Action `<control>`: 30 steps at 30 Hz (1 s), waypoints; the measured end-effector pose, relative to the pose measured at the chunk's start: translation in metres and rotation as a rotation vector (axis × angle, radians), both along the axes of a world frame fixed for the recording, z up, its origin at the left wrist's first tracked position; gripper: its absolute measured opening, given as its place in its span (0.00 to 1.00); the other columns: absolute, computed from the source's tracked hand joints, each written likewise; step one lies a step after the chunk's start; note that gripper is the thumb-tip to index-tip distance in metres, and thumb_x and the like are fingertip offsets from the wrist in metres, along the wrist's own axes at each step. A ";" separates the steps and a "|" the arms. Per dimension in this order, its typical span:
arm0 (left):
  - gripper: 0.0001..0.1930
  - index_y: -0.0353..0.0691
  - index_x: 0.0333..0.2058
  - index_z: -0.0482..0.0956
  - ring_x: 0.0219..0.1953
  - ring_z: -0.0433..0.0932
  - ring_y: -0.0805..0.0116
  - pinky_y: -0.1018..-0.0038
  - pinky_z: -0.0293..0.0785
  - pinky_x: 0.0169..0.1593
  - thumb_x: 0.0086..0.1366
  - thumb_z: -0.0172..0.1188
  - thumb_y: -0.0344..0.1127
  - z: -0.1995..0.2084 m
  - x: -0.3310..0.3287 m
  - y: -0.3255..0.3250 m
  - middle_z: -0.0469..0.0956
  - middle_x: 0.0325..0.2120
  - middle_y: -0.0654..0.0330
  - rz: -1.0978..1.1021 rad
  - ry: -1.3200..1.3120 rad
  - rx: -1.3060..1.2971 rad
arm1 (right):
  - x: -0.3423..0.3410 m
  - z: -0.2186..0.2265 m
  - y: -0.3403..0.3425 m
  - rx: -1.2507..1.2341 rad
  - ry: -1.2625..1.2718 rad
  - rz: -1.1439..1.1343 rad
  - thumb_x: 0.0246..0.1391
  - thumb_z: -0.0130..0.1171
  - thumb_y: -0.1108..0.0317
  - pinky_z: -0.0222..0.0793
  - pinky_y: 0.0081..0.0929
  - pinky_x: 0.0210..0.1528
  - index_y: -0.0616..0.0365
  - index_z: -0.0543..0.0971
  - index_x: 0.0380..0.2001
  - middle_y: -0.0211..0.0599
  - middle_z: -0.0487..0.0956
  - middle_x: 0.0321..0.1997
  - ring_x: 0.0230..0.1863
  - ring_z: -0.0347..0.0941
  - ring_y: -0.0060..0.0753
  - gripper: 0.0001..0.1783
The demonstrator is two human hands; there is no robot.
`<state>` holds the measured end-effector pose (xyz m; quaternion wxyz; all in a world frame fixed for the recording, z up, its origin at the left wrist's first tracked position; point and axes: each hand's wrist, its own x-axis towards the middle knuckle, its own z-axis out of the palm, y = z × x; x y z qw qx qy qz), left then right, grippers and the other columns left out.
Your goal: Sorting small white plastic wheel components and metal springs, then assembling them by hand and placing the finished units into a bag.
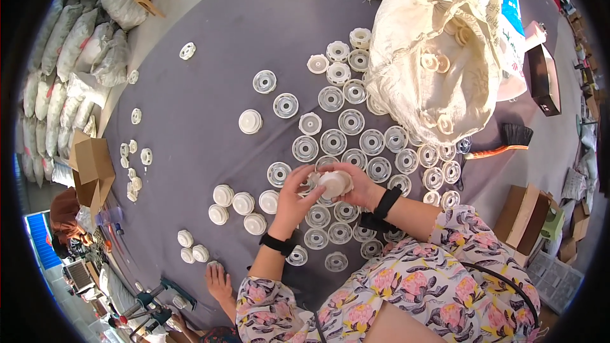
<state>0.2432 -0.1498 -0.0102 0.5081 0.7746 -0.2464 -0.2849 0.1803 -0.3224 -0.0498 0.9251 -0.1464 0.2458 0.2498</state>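
A white round plastic part (334, 183) is held between my two hands, above the dark cloth-covered table (203, 121). My left hand (296, 199) has its fingers closed on the near left side of the part. My right hand (361, 188) wraps round it from the right, and my fingers hide some of its rim. Below and around my hands lie many clear-and-white ring-shaped parts (333, 142), close together. To the left of my hands sit several white domed round parts (243, 203).
A big open white woven sack (406, 82) with round parts inside stands at far right. Beside it lies a black-bristled brush (502, 151). Another person's hand (219, 284) rests on the table at lower left. Small round parts (147, 156) and a cardboard box (92, 165) are left.
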 end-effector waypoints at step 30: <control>0.31 0.38 0.48 0.70 0.38 0.71 0.56 0.64 0.69 0.42 0.43 0.69 0.35 -0.013 -0.023 0.112 0.68 0.42 0.52 0.458 -0.755 0.599 | -0.035 0.002 0.020 0.084 -0.002 0.002 0.54 0.53 0.55 0.70 0.30 0.37 0.47 0.73 0.40 0.26 0.75 0.38 0.39 0.72 0.25 0.13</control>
